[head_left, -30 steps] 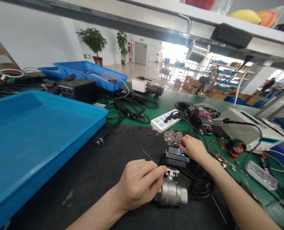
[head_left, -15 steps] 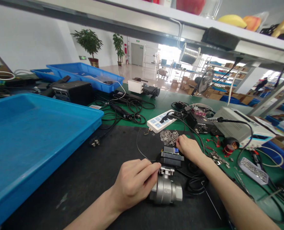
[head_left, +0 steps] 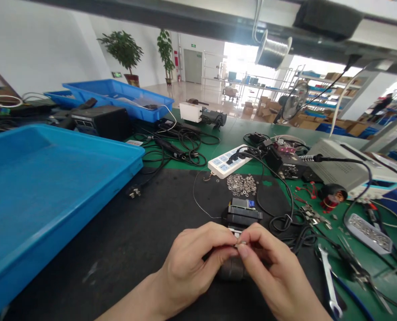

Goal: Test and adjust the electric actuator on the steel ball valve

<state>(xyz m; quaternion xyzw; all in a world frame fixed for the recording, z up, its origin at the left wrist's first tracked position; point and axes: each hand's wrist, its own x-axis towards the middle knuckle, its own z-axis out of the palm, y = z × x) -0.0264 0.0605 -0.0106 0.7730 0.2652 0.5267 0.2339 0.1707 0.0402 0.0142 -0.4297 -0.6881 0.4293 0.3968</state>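
Left hand (head_left: 196, 258), right hand (head_left: 275, 267) pinch small metal piece (head_left: 242, 243) at fingertips, apparently not fitted yet. Valve (head_left: 232, 270) mostly hidden, 6 o'clock of piece. Loose washers (head_left: 241, 184) piled 12 o'clock, past black box (head_left: 244, 217).

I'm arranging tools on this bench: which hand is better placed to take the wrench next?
Likely the right hand: the wrench lies on its outer side, and the left hand would have to reach across it. Both are busy at a small part, though.
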